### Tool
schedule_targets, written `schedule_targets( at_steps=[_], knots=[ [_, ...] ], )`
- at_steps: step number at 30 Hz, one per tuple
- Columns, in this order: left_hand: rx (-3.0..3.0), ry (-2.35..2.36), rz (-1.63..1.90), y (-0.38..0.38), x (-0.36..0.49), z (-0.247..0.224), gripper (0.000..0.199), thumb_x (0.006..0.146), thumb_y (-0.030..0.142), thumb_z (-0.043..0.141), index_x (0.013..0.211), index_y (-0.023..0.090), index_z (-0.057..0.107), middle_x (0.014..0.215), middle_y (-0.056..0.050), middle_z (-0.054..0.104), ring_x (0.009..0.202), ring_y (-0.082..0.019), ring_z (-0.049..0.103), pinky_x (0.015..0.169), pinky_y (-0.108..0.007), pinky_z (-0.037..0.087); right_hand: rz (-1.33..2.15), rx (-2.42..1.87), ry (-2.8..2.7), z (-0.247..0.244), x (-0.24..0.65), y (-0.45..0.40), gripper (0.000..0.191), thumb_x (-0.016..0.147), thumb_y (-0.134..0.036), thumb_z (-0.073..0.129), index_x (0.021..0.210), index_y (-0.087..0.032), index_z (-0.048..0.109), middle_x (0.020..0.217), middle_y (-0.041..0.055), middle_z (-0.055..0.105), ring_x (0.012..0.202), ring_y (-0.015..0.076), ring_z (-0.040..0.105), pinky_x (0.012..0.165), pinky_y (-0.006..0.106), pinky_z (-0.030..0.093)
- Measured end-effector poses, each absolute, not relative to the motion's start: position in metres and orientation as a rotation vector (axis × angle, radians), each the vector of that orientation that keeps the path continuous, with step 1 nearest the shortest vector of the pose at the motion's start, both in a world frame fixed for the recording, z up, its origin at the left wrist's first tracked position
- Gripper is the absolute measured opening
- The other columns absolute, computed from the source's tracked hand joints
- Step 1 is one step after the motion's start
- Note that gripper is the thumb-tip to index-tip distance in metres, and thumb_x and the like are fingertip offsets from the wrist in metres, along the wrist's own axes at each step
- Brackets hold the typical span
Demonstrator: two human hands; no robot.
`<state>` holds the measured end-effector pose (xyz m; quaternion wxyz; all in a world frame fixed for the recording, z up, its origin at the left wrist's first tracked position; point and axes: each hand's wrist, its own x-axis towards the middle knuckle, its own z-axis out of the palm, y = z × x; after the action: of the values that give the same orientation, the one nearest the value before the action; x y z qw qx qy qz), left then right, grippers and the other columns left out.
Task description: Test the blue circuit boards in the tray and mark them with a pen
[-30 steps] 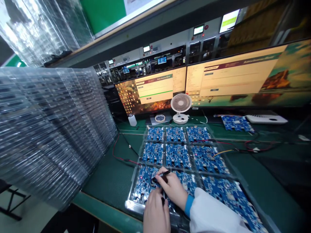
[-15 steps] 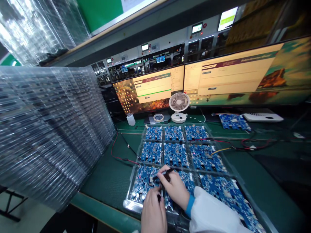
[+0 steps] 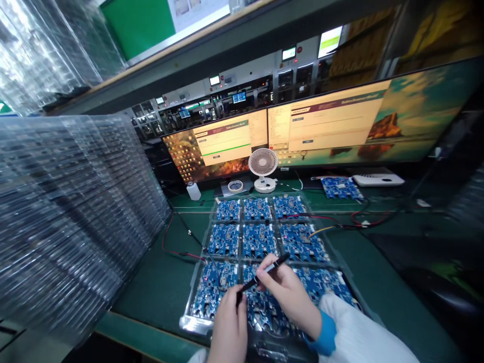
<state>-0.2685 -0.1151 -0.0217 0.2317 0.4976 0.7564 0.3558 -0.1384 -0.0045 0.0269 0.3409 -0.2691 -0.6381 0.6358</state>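
Observation:
My right hand (image 3: 289,290) is closed on a black marker pen (image 3: 266,271), which slants down to the left above the tray. My left hand (image 3: 229,320) pinches a small black pen cap (image 3: 239,298), partly hidden by the fingers, right at the pen's lower end. Whether the pen tip sits inside the cap is hard to see. Beneath both hands lies a clear plastic tray (image 3: 189,322) holding rows of blue circuit boards. The front left board (image 3: 212,287) shows a small red light and has a cable running to it.
Tall stacked clear trays (image 3: 75,217) stand at the left. A small white fan (image 3: 263,164), a roll of tape (image 3: 235,186) and a white bottle (image 3: 193,191) stand below two monitors (image 3: 328,121). Another blue board (image 3: 342,188) lies back right, near red and black wires (image 3: 340,222).
My right hand has lifted the pen from the front left board and brought its end to the cap in my left hand. The camera view has shifted slightly.

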Motion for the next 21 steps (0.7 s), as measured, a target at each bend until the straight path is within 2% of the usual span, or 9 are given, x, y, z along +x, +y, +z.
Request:
schedule_targets(
  at_steps=[4, 7, 11, 14, 18, 21],
  knots=[
    [1.425, 2.005, 0.923, -0.112, -0.257, -0.013, 0.042, 0.093, 0.036, 0.029, 0.122, 0.015, 0.052, 0.126, -0.014, 0.056, 0.118, -0.023, 0.052, 0.104, -0.043, 0.040, 1.619, -0.687, -1.722, 0.025, -0.124, -0.008, 0.038, 0.084, -0.057, 0.053, 0.079, -0.020, 0.051, 0.072, -0.0010, 0.053, 0.067, 0.0147, 0.056, 0.065, 0.029, 0.046],
    [1.450, 1.954, 1.013, -0.110, -0.241, -0.006, 0.037, 0.091, 0.033, 0.033, 0.115, 0.018, 0.056, 0.121, -0.012, 0.059, 0.113, -0.022, 0.055, 0.099, -0.040, 0.042, 1.575, -0.681, -1.785, 0.023, -0.113, -0.012, 0.027, 0.085, -0.045, 0.054, 0.079, -0.019, 0.055, 0.073, 0.0000, 0.055, 0.071, 0.0154, 0.054, 0.067, 0.029, 0.042],
    [1.365, 1.757, 1.018, -0.105, -0.222, -0.003, 0.028, 0.086, 0.032, 0.042, 0.107, 0.018, 0.053, 0.092, -0.008, 0.066, 0.081, -0.020, 0.061, 0.076, -0.032, 0.046, 1.567, -0.655, -1.820, 0.015, -0.095, -0.022, 0.016, 0.082, -0.035, 0.056, 0.079, -0.019, 0.056, 0.079, 0.0013, 0.057, 0.078, 0.0172, 0.055, 0.073, 0.031, 0.043],
    [1.305, 1.598, 0.977, -0.103, -0.212, -0.006, 0.023, 0.083, 0.039, 0.049, 0.092, 0.018, 0.044, 0.070, 0.000, 0.055, 0.066, -0.015, 0.052, 0.064, -0.027, 0.039, 1.505, -0.581, -1.867, 0.014, -0.076, -0.031, 0.017, 0.085, -0.036, 0.053, 0.080, -0.020, 0.057, 0.082, 0.0027, 0.059, 0.081, 0.0184, 0.056, 0.075, 0.032, 0.043],
    [1.330, 1.390, 1.007, -0.103, -0.197, 0.003, 0.040, 0.079, 0.055, 0.053, 0.080, 0.020, 0.035, 0.075, 0.000, 0.047, 0.069, -0.013, 0.042, 0.065, -0.024, 0.036, 1.486, -0.387, -1.964, 0.029, -0.056, -0.036, 0.020, 0.088, -0.039, 0.052, 0.079, -0.023, 0.059, 0.079, 0.0024, 0.060, 0.078, 0.0176, 0.057, 0.072, 0.031, 0.043],
    [1.366, 1.325, 0.887, -0.101, -0.197, 0.027, 0.033, 0.081, 0.047, 0.055, 0.091, 0.019, 0.041, 0.085, -0.003, 0.053, 0.076, -0.014, 0.048, 0.070, -0.025, 0.041, 1.471, -0.353, -1.992, 0.038, -0.047, -0.026, 0.017, 0.089, -0.037, 0.053, 0.080, -0.024, 0.060, 0.082, 0.0020, 0.063, 0.081, 0.0169, 0.059, 0.075, 0.030, 0.045]
  ],
)
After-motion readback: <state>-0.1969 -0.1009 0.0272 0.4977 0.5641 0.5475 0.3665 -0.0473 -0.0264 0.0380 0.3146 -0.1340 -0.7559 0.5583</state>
